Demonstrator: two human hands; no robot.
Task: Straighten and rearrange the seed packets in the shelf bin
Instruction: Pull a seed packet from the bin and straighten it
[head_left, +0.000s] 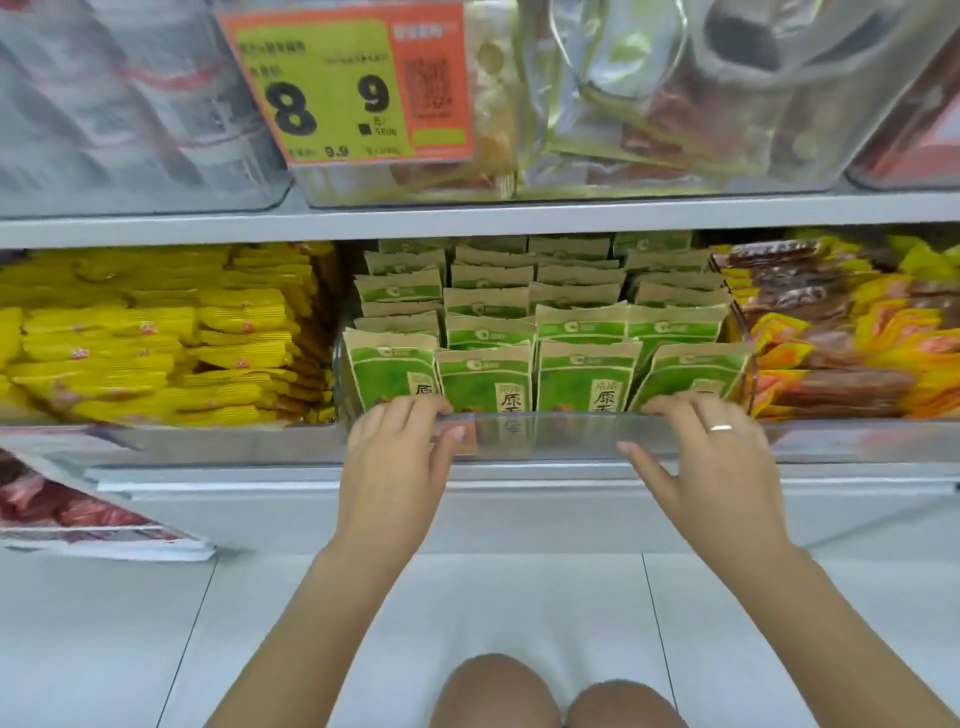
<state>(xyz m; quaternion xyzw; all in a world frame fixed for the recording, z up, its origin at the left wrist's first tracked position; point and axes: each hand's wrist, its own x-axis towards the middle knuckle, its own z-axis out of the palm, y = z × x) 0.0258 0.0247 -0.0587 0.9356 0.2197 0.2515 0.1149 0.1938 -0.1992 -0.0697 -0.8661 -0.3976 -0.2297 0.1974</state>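
Both hands clamp the clear bin's (540, 434) front rim: left hand (397, 457) at its left end, right hand (706, 457) at its right, fingers curled over. Green packets (587, 374) stand upright in rows inside, on the shelf (260, 480).

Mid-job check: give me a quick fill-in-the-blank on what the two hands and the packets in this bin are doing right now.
1. Both hands grip the front rim of the clear ____.
2. The ring is on the ____ hand.
3. The seed packets stand in rows and have ____ fronts.
4. Left of them lie ____ packets, beyond the left hand.

Missing words: bin; right; green; yellow
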